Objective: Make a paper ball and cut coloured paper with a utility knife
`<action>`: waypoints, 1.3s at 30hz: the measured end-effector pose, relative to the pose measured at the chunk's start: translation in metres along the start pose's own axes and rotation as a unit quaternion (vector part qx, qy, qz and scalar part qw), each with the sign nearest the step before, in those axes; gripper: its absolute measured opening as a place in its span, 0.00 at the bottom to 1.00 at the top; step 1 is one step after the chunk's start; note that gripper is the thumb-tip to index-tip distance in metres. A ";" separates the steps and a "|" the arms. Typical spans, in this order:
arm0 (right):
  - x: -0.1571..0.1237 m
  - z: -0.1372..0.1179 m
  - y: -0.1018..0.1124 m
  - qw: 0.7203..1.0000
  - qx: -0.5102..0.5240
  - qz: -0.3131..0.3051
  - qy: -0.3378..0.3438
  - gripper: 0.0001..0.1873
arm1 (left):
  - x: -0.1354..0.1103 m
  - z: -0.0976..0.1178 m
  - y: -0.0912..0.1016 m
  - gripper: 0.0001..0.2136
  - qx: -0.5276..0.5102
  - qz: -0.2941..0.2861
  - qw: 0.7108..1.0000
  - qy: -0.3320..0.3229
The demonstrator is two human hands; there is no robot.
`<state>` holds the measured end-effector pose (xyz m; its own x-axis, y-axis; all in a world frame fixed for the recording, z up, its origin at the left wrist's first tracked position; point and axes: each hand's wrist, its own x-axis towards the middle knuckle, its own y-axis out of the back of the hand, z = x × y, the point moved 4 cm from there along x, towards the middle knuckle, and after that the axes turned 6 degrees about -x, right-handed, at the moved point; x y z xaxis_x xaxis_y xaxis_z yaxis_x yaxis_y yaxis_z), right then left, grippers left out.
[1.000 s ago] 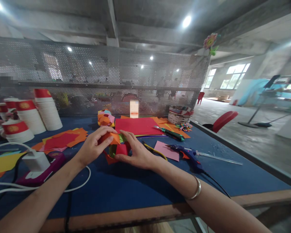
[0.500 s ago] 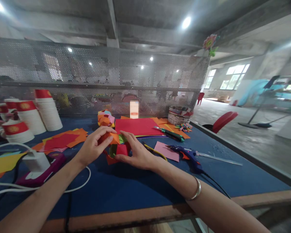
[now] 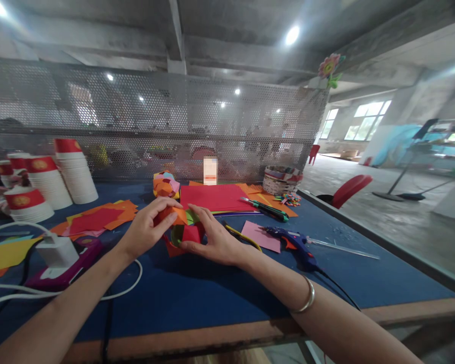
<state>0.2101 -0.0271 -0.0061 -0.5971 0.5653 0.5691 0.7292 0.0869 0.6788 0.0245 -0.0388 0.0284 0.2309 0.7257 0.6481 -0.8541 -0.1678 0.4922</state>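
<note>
Between my two hands is a hollow paper ball (image 3: 191,233) made of red, orange and green pieces, with gaps in its side. My left hand (image 3: 153,220) grips it from the left, thumb on an orange piece. From the right, my right hand (image 3: 216,236) holds it with the thumb low and the fingers over the top. Parts of the ball are hidden behind the fingers. Just behind stands a second, multicoloured paper ball (image 3: 166,185). A stack of red paper sheets (image 3: 216,197) lies beyond my right hand.
A blue glue gun (image 3: 293,242) with a clear glue stick lies at right, by pink paper (image 3: 263,236) and a green-black utility knife (image 3: 267,209). Behind is a woven basket (image 3: 282,179). Paper cups (image 3: 76,174), coloured sheets (image 3: 98,220) and a purple power strip (image 3: 66,268) with cables stand left.
</note>
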 end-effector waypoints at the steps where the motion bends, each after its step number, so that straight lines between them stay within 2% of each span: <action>1: 0.000 0.000 0.000 1.000 0.000 0.000 0.000 0.44 | 0.000 0.000 0.000 0.14 0.000 -0.001 1.000 0.000; 25: -0.001 0.002 -0.001 1.000 0.005 0.000 0.005 0.46 | 0.000 0.000 0.001 0.14 0.005 -0.006 1.000 -0.008; 39: -0.001 0.002 -0.001 0.999 -0.007 -0.012 -0.030 0.46 | -0.006 0.009 -0.008 0.13 0.018 -0.018 0.999 -0.030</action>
<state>0.2104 -0.0264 -0.0082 -0.5936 0.6108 0.5240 0.7099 0.0907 0.6984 0.0337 -0.0475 0.0258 0.2891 0.6904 0.6631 -0.8282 -0.1670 0.5349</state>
